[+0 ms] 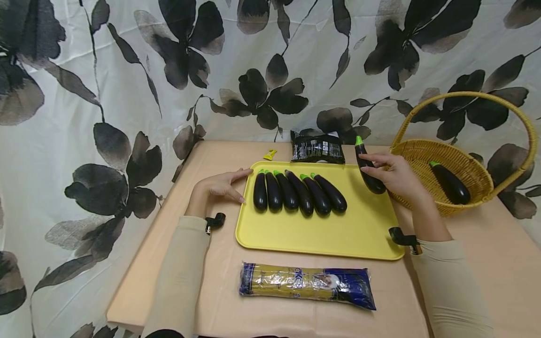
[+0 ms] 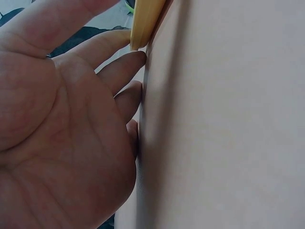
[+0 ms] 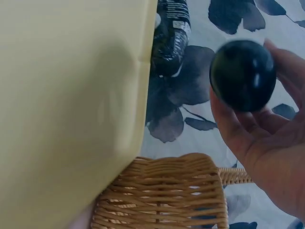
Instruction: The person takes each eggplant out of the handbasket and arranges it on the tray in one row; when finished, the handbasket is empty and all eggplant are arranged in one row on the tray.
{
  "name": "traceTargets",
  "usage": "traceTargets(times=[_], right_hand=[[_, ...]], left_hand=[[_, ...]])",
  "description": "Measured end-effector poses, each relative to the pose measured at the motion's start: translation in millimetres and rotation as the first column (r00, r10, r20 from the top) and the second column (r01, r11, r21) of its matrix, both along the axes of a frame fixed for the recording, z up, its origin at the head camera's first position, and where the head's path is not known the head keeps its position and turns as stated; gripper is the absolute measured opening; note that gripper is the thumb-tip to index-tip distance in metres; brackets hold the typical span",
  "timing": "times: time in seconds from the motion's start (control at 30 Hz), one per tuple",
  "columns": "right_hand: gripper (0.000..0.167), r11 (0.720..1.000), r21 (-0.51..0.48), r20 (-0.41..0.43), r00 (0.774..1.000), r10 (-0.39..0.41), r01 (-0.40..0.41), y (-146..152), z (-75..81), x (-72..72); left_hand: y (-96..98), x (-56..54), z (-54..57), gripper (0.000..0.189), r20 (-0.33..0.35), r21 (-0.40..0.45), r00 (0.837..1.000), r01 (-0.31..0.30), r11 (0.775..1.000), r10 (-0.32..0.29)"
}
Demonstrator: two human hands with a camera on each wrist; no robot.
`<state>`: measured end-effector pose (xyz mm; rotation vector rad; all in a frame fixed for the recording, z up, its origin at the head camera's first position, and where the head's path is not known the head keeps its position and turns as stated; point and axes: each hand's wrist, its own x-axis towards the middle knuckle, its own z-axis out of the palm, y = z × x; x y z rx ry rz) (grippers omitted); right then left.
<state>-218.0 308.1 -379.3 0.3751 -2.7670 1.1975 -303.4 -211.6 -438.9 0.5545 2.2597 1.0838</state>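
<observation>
My right hand (image 1: 395, 172) holds an eggplant (image 1: 367, 169) over the right end of the yellow tray (image 1: 296, 234), its green stem pointing away. In the right wrist view the dark round end of that eggplant (image 3: 243, 75) faces the camera between thumb and fingers. Several more eggplants (image 1: 299, 191) lie side by side in a row on the tray's left and middle part, stems to the back. At the tray's left edge my left hand (image 1: 220, 184) touches the rim with extended fingers. One eggplant (image 1: 450, 183) lies inside the wicker basket (image 1: 439, 145).
The basket stands right of the tray, its tall handle (image 1: 465, 95) arching above it. Behind the tray sits a black plastic packet (image 1: 318, 149) with a small yellow wrapper (image 1: 270, 154) to its left. A long pasta-like package (image 1: 306, 284) lies in front. Floral cloth hangs behind the table.
</observation>
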Motion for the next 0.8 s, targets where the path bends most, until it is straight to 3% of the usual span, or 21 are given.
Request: traceTargets(times=[0.2,0.37,0.8], right_hand=[[0.042,0.995,0.031,0.076,0.993,0.092,-0.094,-8,-5.6,-1.4],[0.041,0.986,0.030,0.067,0.984,0.163,-0.165,-10,-9.9,-5.3],[0.043,0.977,0.038,0.195,0.961,0.198,-0.209,-16,-16.3,-14.8]], left_hand=[[0.0,-0.1,0.4,0.117,-0.003,-0.009,1.000,-0.005,1.000,0.005],[0.2,0.4,1.2,0.118,-0.001,-0.009,1.000,-0.008,1.000,0.008],[1.9,-1.8,4.5,0.117,0.023,-0.003,1.000,-0.017,1.000,0.017]])
